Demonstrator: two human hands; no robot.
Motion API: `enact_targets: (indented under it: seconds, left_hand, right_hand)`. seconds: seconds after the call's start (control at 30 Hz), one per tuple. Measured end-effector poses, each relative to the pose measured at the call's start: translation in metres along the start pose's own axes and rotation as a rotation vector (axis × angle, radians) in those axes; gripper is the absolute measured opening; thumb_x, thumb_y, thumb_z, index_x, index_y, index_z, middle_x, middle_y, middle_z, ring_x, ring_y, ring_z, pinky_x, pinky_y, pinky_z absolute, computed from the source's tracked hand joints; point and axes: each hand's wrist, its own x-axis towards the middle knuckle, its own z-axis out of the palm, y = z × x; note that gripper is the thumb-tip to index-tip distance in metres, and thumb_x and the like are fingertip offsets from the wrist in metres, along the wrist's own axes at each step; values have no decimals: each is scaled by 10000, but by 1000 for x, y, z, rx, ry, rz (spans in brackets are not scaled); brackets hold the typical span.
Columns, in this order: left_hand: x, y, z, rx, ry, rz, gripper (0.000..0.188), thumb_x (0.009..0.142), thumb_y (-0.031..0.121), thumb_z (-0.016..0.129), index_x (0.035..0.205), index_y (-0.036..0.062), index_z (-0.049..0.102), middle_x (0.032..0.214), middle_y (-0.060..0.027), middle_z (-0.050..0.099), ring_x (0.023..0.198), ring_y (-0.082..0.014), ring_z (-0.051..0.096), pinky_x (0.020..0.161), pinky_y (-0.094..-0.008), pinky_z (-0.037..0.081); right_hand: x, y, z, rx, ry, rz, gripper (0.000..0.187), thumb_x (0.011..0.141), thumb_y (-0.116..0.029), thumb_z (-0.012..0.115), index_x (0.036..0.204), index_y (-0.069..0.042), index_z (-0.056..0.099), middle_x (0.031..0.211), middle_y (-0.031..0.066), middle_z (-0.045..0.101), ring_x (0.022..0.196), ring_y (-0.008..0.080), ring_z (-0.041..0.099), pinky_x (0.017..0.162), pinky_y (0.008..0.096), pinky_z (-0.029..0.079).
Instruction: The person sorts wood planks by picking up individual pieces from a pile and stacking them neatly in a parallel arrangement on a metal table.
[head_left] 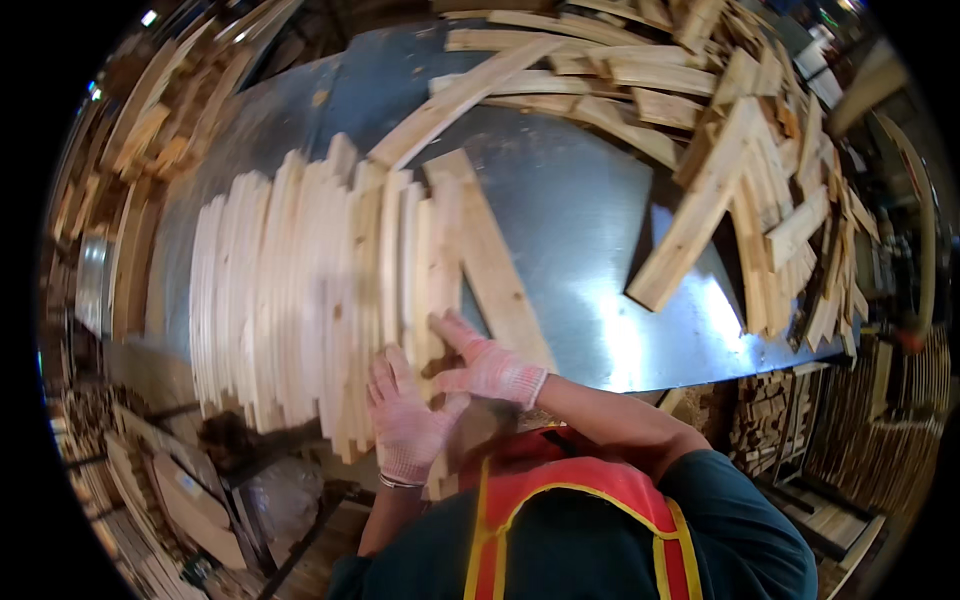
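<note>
A tight row of narrow pale wooden boards (pixel 290 290) stands side by side on the metal table (pixel 570 220), their near ends uneven and jutting past its edge. My left hand (pixel 412 418), in a pinkish work glove, lies at the near ends of the row's right side with its fingers stretched out. Beside it, my right hand (pixel 490 368), gloved alike, reaches in from the right with thumb and fingers apart at the row's last board (pixel 443 250). Just to the right, a loose wider plank (pixel 495 275) lies slanted, its near end close to my right wrist.
A jumbled heap of boards (pixel 665 75) covers the table's far and right sides. One plank (pixel 690 220) sticks out of it toward me; another (pixel 460 100) lies diagonally behind the row. More stacked wood (pixel 170 110) stands at left, and racks of timber (pixel 870 430) at lower right.
</note>
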Motion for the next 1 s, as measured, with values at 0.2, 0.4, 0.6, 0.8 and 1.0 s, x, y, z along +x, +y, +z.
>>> enact_targets:
  seconds: [0.2, 0.4, 0.6, 0.8, 1.0]
  left_hand:
    - [2, 34, 23, 128, -83, -178, 1114, 734, 578, 824, 1606, 71, 352, 1619, -241, 357, 1436, -444, 414, 1202, -554, 351]
    - [14, 54, 21, 173, -102, -332, 1167, 766, 551, 809, 1671, 97, 229, 1669, -229, 311, 1519, -432, 335, 1239, -550, 300]
    - [-9, 82, 30, 369, 84, 57, 985, 814, 440, 794, 1626, 103, 350, 1659, -215, 334, 1490, -423, 375, 1206, -534, 344]
    - [-19, 182, 49, -82, -494, -3, 939, 860, 365, 727, 1648, 118, 278, 1687, -209, 249, 1543, -406, 313, 1237, -536, 325]
    - [-42, 100, 60, -631, -266, -90, 939, 815, 211, 712, 1641, 72, 288, 1697, -242, 236, 1486, -469, 385, 1196, -446, 419]
  right_hand:
    - [-32, 74, -158, -523, 1040, -134, 633, 797, -327, 774, 1336, -58, 583, 1237, 200, 606, 1175, 391, 585, 993, 491, 494]
    - [-98, 225, -359, 854, 1331, -60, 553, 919, -79, 777, 1389, 32, 507, 1251, 149, 691, 1071, 244, 707, 924, 358, 590]
    - [-95, 144, -237, 784, 859, -7, 503, 878, -13, 796, 1332, -7, 580, 1212, 120, 707, 1022, 234, 712, 916, 371, 600]
    - [-68, 158, -135, 706, 722, 175, 408, 890, 39, 704, 1286, -12, 620, 1134, 87, 726, 967, 205, 685, 875, 345, 561]
    - [-46, 132, -106, 695, 600, 236, 521, 908, 42, 645, 1421, -29, 584, 1194, 76, 713, 1017, 192, 664, 911, 341, 540]
